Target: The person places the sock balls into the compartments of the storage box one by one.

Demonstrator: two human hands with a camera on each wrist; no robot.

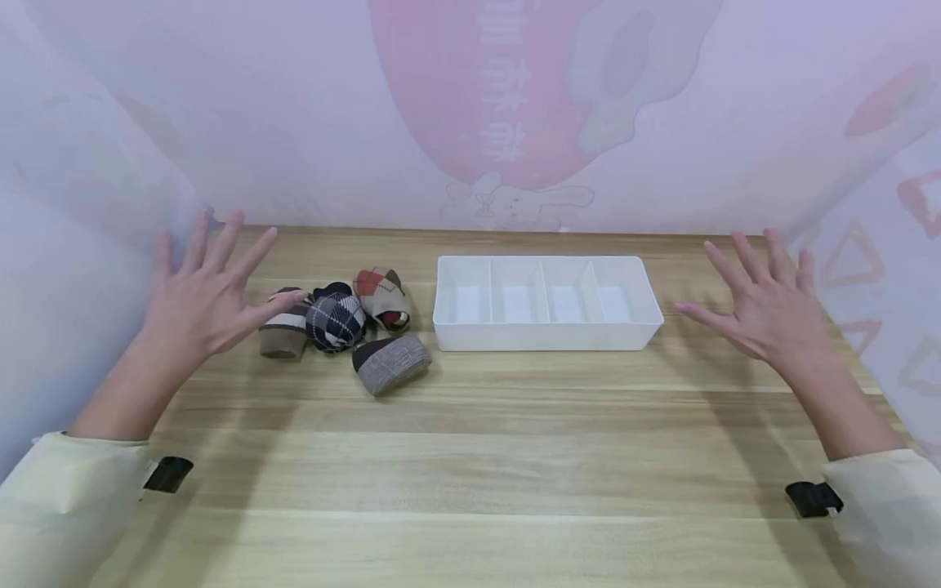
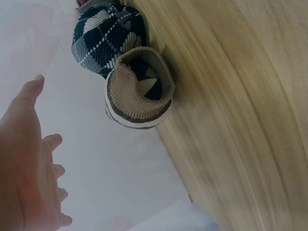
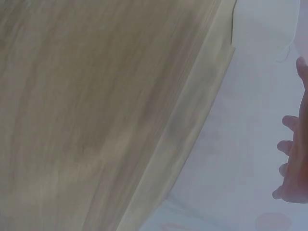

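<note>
Spreading across the whole lower view, the wooden table (image 1: 470, 457) carries everything we see, and a pale curtain with a red strawberry print (image 1: 485, 90) hangs behind its far edge. Next in size, a white plastic organizer tray (image 1: 547, 336) sits on the far middle of the table, split into four compartments side by side, with bare floors in each. Our left hand (image 1: 202, 298) hovers over the table's left side, fingers (image 1: 243, 257) straight and spread, holding nothing; its thumb reaches just in front of a cluster of rolled socks. Our right hand (image 1: 764, 306) hangs to the right of the tray, well apart from the socks, its fingers likewise splayed and released. The socks lie between the left hand and the tray: a brown striped sock roll (image 1: 283, 331) nearest the thumb, a navy argyle sock roll (image 1: 336, 318) touching it, a red and tan argyle sock roll (image 1: 382, 296) behind, and a grey and dark brown sock roll (image 1: 391, 362) in front. From the left wrist, the brown striped roll shows its open cuff.
</note>
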